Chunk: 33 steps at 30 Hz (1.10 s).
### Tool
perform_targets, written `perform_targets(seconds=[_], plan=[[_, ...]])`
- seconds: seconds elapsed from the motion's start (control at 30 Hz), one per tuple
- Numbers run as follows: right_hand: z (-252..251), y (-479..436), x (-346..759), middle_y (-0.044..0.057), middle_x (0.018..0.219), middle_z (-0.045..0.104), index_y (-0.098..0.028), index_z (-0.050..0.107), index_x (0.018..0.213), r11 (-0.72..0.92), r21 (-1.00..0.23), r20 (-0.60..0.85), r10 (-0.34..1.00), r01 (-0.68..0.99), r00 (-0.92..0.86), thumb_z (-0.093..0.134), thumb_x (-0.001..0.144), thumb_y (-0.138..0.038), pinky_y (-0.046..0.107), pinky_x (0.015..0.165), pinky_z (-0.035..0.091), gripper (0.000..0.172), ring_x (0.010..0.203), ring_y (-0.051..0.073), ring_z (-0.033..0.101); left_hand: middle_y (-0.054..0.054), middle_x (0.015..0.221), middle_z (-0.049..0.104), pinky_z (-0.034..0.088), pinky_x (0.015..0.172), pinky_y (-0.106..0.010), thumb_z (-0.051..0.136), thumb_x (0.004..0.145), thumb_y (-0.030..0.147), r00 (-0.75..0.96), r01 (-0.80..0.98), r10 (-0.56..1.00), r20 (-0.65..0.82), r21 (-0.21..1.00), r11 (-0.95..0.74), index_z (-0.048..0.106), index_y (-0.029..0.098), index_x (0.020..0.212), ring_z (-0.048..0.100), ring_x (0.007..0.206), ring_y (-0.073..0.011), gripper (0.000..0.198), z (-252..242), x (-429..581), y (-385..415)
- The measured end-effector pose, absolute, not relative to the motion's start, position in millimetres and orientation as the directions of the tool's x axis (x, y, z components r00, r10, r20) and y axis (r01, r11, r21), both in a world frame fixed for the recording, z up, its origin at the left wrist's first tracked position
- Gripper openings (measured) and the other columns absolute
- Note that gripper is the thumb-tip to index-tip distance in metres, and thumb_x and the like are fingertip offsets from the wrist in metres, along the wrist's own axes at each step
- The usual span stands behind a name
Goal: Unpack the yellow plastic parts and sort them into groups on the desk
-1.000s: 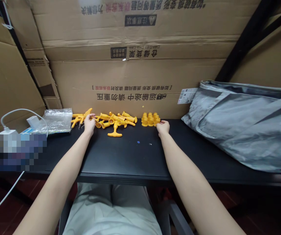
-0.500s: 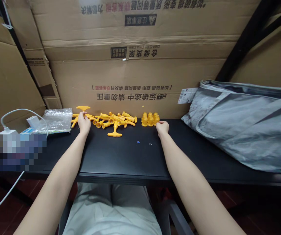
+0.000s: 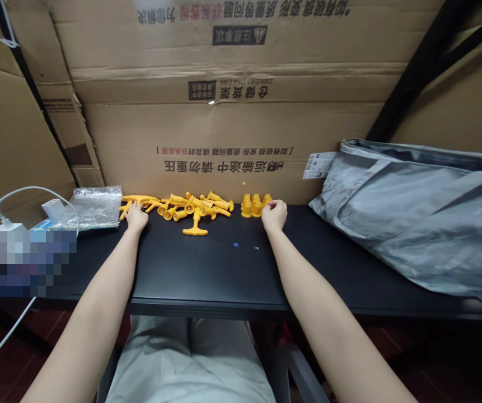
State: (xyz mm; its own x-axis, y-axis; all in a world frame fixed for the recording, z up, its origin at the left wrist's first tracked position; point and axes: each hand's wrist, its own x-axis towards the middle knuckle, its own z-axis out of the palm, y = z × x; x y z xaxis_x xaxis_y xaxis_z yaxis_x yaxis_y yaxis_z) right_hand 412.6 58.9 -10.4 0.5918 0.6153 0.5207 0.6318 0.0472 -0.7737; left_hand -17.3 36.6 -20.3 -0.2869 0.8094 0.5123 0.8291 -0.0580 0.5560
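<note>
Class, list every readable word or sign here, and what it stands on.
All upside down on the back cardboard:
"如有破损 变形 质量等问题 联系客服 为您解决"
"注意事项", with a warning triangle
"仓储货架"
"如有破损 变形 质量问题 请及时联系客服"
"运输途中 请勿重压"
Too small: print beside and above "仓储货架", on the left flap, and on the white label.

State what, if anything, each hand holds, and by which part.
It cannot be told: the left hand is at yellow T-shaped pieces, the right hand at upright yellow pieces, any hold hidden.

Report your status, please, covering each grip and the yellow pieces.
Left grip at yellow T-shaped pieces. Right grip at right end of yellow cap-like pieces. Gray bag farther right, blocking neither.
</note>
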Motion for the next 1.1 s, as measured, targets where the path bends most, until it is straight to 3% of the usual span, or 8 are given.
perform_targets(seconds=[0.1, 0.23, 0.33, 0.47, 0.7, 0.87, 1.0, 1.1], plan=[[-7.2, 57.8, 403.6, 0.008, 0.091, 0.057, -0.022, 0.050, 0.076, 0.185, -0.677, 0.655, 0.592, 0.712, 0.469, 0.043, 0.074, -0.014, 0.035, 0.082, 0.045, 0.011, 0.087, 0.022, 0.055, -0.018, 0.148, 0.041, 0.015, 0.113, -0.066, 0.047, 0.078, 0.003, -0.404, 0.831, 0.821, 0.404, 0.536, 0.145, 0.061, 0.014, 0.111, 0.027, 0.143, -0.0345, 0.038, -17.2, -10.3, 34.4], [-4.9, 55.6, 383.4, 0.011, 0.092, 0.059, -0.021, 0.053, 0.081, 0.369, -0.498, 0.759, 0.623, 0.784, 0.188, 0.041, 0.078, -0.014, 0.036, 0.082, 0.046, 0.014, 0.087, 0.023, 0.057, -0.019, 0.152, 0.033, 0.019, 0.116, -0.057, 0.048, 0.079, 0.005, -0.435, 0.823, 0.827, 0.356, 0.529, 0.205, 0.058, 0.012, 0.120, 0.027, 0.144, -0.0312, 0.043, -11.7, -4.4, 31.5], [-5.8, 48.9, 360.6, 0.013, 0.098, 0.062, -0.018, 0.059, 0.092, 0.470, -0.381, 0.733, 0.679, 0.796, -0.050, 0.041, 0.082, -0.014, 0.037, 0.084, 0.047, 0.021, 0.093, 0.024, 0.059, -0.021, 0.150, 0.037, 0.023, 0.115, -0.056, 0.049, 0.080, 0.006, -0.436, 0.822, 0.813, 0.386, 0.539, 0.185, 0.060, 0.010, 0.115, 0.031, 0.141, -0.0330, 0.037, -10.4, -3.9, 29.7], [-8.2, 33.0, 329.8, 0.015, 0.124, 0.060, -0.016, 0.055, 0.122, 0.550, -0.274, 0.597, 0.740, 0.789, -0.308, 0.046, 0.087, -0.018, 0.042, 0.092, 0.046, 0.037, 0.116, 0.027, 0.055, -0.021, 0.143, 0.044, 0.025, 0.115, -0.056, 0.050, 0.079, 0.006, -0.385, 0.861, 0.765, 0.515, 0.499, 0.097, 0.063, 0.011, 0.107, 0.037, 0.138, -0.0331, 0.031, -8.8, 0.8, 27.1], [-7.8, 16.1, 301.2, 0.013, 0.144, 0.049, -0.020, 0.043, 0.141, 0.632, -0.121, 0.496, 0.707, 0.766, -0.504, 0.049, 0.090, -0.019, 0.046, 0.096, 0.043, 0.052, 0.126, 0.028, 0.049, -0.016, 0.131, 0.057, 0.037, 0.110, -0.047, 0.047, 0.081, 0.009, 0.009, 0.915, 0.716, 0.698, 0.283, -0.287, 0.066, 0.014, 0.099, 0.048, 0.128, -0.0273, 0.026, 3.4, 34.3, 19.5], [-10.5, 17.3, 295.3, 0.014, 0.145, 0.046, -0.020, 0.050, 0.135, 0.640, 0.023, 0.482, 0.666, 0.768, -0.569, 0.051, 0.088, -0.016, 0.046, 0.095, 0.042, 0.047, 0.127, 0.028, 0.048, -0.012, 0.114, 0.067, 0.045, 0.103, -0.041, 0.058, 0.085, 0.041, 0.431, 0.743, 0.649, 0.627, 0.162, -0.649, 0.069, 0.017, 0.093, 0.060, 0.111, -0.0235, 0.028, 10.3, 74.1, 2.6], [-9.9, 18.6, 295.2, 0.017, 0.133, 0.056, -0.015, 0.056, 0.120, 0.618, 0.088, 0.495, 0.654, 0.782, -0.573, 0.050, 0.087, -0.013, 0.042, 0.087, 0.046, 0.034, 0.117, 0.029, 0.054, -0.013, 0.132, 0.058, 0.039, 0.108, -0.046, 0.072, 0.070, 0.056, 0.559, 0.710, 0.650, 0.515, 0.108, -0.696, 0.066, 0.019, 0.110, 0.051, 0.126, -0.0292, 0.056, 6.6, 94.2, -4.4], [-9.7, 22.5, 298.0, 0.017, 0.117, 0.063, -0.014, 0.058, 0.109, 0.618, 0.098, 0.519, 0.637, 0.780, -0.570, 0.045, 0.087, -0.010, 0.040, 0.084, 0.047, 0.026, 0.106, 0.027, 0.059, -0.014, 0.137, 0.055, 0.036, 0.110, -0.047, 0.071, 0.072, 0.055, 0.562, 0.746, 0.702, 0.438, 0.099, -0.659, 0.064, 0.020, 0.115, 0.048, 0.130, -0.0298, 0.056, 2.8, 96.8, -4.2]])
